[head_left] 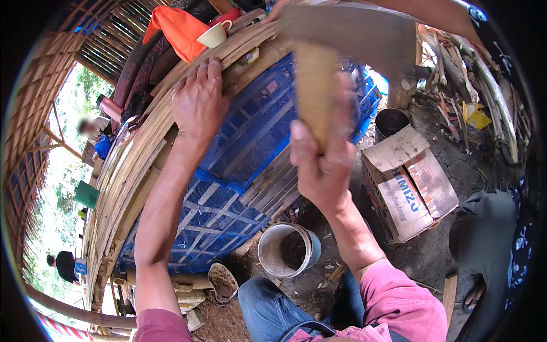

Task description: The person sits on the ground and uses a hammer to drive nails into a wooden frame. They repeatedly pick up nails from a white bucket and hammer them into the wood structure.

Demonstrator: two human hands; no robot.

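Observation:
My left hand (199, 102) is closed over a long band of split bamboo strips (145, 139), its fingers curled on the strips and its thumb hidden. In my right hand (327, 157) is a tool with a pale wooden handle (316, 94) and a broad grey-brown blade (364, 37). Motion smears the blade, so its exact kind cannot be made out. The tool is held up over the blue mesh panel (256, 119), which is crossed by woven bamboo slats. The bamboo band runs along the panel's far, left edge.
Below the panel stands a white bucket (285, 251). A cardboard box (407, 188) and a dark pot (390, 122) are at right, with piled sticks (478, 80) behind. Another person's arm (433, 11) reaches in at top. Beyond the bamboo are an orange cloth (176, 31) and a cup (213, 36).

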